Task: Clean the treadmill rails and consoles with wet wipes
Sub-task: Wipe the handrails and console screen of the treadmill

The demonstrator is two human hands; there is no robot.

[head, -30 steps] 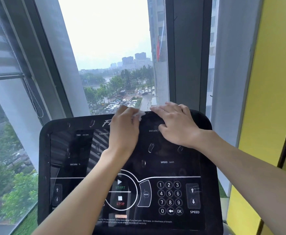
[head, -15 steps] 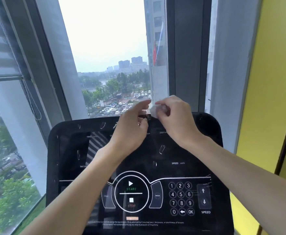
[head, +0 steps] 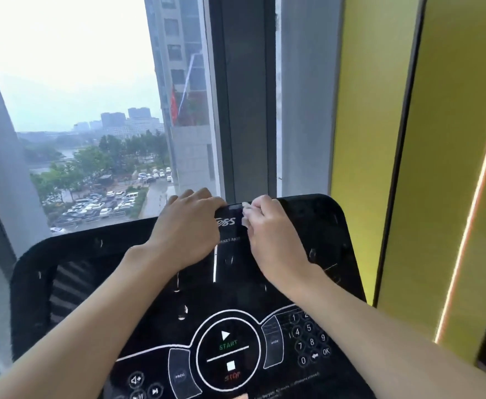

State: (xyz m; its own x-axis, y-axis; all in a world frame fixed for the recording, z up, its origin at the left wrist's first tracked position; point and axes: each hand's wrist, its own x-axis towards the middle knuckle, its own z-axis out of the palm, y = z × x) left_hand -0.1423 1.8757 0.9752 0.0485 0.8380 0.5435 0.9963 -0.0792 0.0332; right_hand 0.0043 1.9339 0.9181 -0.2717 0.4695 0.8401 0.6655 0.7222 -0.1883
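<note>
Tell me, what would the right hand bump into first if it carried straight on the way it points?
The right hand, pinching the wet wipe, points forward over the console top edge. Past it, the dark window post looks like the first thing met, though depth is unclear.

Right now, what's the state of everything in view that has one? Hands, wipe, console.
console: screen dark, droplets on the panel.
wipe: bunched up, against the console's top edge.
left hand: fingers curled over the top edge, gripping the console.
right hand: pinches the wipe.
</note>
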